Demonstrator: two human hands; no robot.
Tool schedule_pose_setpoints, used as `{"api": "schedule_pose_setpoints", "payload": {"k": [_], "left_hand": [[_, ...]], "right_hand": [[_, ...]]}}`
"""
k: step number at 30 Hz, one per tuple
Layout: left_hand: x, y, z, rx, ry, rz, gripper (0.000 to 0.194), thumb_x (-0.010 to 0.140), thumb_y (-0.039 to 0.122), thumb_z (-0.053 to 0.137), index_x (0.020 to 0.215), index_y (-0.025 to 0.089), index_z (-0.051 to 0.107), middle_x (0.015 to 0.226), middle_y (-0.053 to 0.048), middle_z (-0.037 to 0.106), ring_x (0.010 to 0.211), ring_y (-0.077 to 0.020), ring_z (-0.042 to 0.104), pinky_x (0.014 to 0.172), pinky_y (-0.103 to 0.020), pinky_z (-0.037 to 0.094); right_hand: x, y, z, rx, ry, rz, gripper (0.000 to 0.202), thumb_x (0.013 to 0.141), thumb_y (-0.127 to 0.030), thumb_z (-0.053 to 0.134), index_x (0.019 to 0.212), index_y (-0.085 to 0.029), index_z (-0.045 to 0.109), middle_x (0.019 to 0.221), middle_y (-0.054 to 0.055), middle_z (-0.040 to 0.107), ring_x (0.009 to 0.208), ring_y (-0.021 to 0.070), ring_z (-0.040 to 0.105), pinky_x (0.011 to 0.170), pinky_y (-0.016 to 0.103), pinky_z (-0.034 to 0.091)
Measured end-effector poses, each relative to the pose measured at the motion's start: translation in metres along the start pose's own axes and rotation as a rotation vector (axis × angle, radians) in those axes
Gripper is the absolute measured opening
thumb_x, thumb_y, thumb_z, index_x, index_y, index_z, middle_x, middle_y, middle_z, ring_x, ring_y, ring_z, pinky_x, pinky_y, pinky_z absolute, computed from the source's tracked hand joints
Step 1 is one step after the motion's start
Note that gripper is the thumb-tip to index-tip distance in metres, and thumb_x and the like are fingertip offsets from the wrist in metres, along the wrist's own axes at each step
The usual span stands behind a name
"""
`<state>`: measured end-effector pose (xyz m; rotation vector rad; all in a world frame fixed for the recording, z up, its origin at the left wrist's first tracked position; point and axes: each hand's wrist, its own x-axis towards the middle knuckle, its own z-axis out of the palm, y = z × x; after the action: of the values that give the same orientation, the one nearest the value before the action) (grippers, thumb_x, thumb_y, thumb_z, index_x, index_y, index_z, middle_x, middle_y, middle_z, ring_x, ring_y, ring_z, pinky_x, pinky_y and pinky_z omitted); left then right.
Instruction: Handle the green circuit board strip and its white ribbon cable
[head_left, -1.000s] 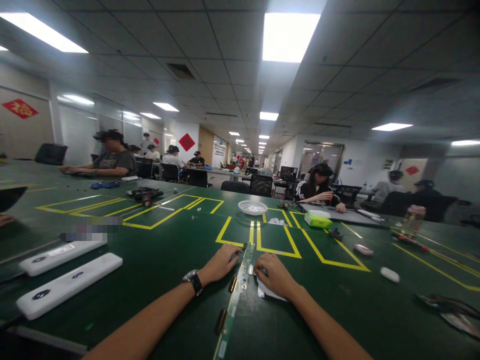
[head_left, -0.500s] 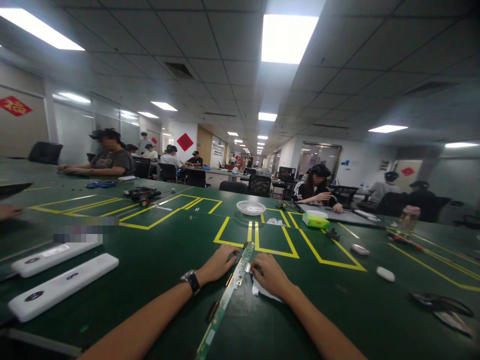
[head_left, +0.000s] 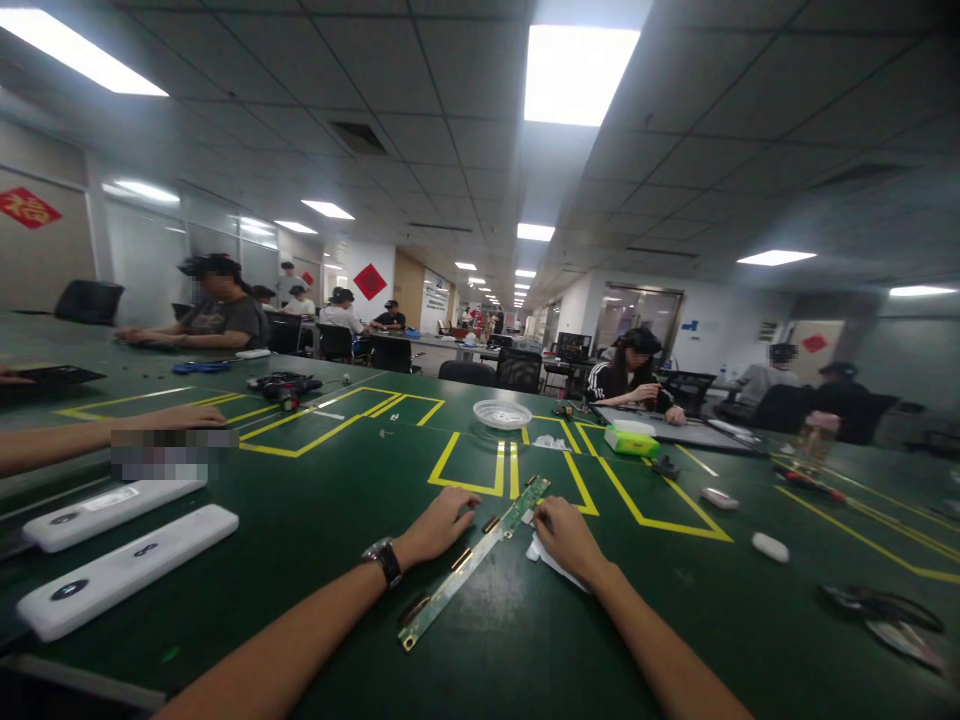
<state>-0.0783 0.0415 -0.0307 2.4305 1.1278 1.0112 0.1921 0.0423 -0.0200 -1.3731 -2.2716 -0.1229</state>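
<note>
A long, narrow green circuit board (head_left: 480,557) with dark connectors along one edge lies slantwise between my hands, its far end to the right. My left hand (head_left: 441,522), with a watch on the wrist, rests on the green table (head_left: 517,640) left of the board, fingers curved but apart and nothing in them. At the board's far right end is my right hand (head_left: 564,535), its fingers pinched on a white tissue (head_left: 553,563), part of which sticks out under the palm.
Two white power strips (head_left: 127,570) lie at the left, with another person's arm (head_left: 97,437) reaching beyond them. A white basket (head_left: 502,415) stands ahead. A green tissue pack (head_left: 630,438), a white case (head_left: 770,546) and cables (head_left: 881,608) are at the right.
The board has turned, its far end swinging right and its near end now in view. My right hand has moved right with the tissue. Another person's arm has reached in at the left.
</note>
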Motion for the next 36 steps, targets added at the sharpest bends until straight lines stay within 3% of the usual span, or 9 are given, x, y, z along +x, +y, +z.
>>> {"api": "schedule_pose_setpoints", "payload": {"k": [5, 7, 14, 23, 31, 36], "left_hand": [[0.0, 0.001, -0.001, 0.013, 0.009, -0.014, 0.026, 0.091, 0.025, 0.046, 0.112, 0.017, 0.059, 0.111, -0.009, 0.06, 0.105, -0.0204, 0.051, 0.096, -0.034, 0.039], [0.0, 0.002, -0.001, 0.014, 0.009, -0.015, 0.026, 0.091, 0.025, 0.046, 0.112, 0.017, 0.059, 0.111, -0.009, 0.061, 0.104, -0.0205, 0.052, 0.095, -0.034, 0.04], [-0.001, 0.007, -0.004, 0.002, -0.012, -0.022, 0.025, 0.091, 0.025, 0.046, 0.11, 0.018, 0.06, 0.112, -0.009, 0.061, 0.105, -0.0207, 0.052, 0.096, -0.034, 0.039], [0.0, 0.005, -0.002, 0.014, 0.004, -0.019, 0.025, 0.091, 0.026, 0.045, 0.109, 0.018, 0.06, 0.109, -0.008, 0.061, 0.103, -0.0201, 0.052, 0.094, -0.033, 0.04], [0.0, -0.002, 0.001, 0.017, 0.008, -0.005, 0.024, 0.091, 0.025, 0.047, 0.11, 0.018, 0.059, 0.112, -0.008, 0.06, 0.106, -0.0203, 0.052, 0.097, -0.034, 0.039], [0.0, 0.003, 0.0, 0.027, 0.003, -0.004, 0.025, 0.091, 0.025, 0.046, 0.111, 0.019, 0.059, 0.112, -0.007, 0.061, 0.106, -0.0205, 0.051, 0.096, -0.034, 0.039]], "right_hand": [[-0.001, -0.027, 0.005, 0.109, -0.04, -0.216, 0.011, 0.086, -0.017, 0.052, 0.086, -0.02, 0.063, 0.093, 0.003, 0.064, 0.095, 0.0183, 0.055, 0.083, 0.029, 0.035], [-0.001, -0.026, 0.005, 0.094, -0.041, -0.204, 0.012, 0.086, -0.017, 0.051, 0.087, -0.021, 0.063, 0.093, 0.002, 0.064, 0.096, 0.0182, 0.055, 0.084, 0.03, 0.034], [0.001, 0.004, -0.002, -0.041, 0.0, 0.045, 0.014, 0.086, -0.017, 0.05, 0.083, -0.018, 0.064, 0.089, 0.006, 0.063, 0.091, 0.0209, 0.055, 0.076, 0.03, 0.036], [-0.003, -0.043, 0.006, 0.15, -0.061, -0.266, 0.013, 0.085, -0.014, 0.051, 0.088, -0.019, 0.063, 0.095, 0.004, 0.063, 0.096, 0.0196, 0.054, 0.084, 0.03, 0.036], [0.0, -0.007, 0.001, 0.068, 0.004, -0.051, 0.015, 0.085, -0.015, 0.049, 0.082, -0.018, 0.063, 0.088, 0.005, 0.063, 0.088, 0.0196, 0.055, 0.078, 0.03, 0.037], [-0.002, -0.022, 0.004, 0.131, -0.011, -0.147, 0.013, 0.084, -0.013, 0.05, 0.082, -0.018, 0.062, 0.088, 0.005, 0.062, 0.09, 0.0194, 0.055, 0.08, 0.03, 0.038]]}}
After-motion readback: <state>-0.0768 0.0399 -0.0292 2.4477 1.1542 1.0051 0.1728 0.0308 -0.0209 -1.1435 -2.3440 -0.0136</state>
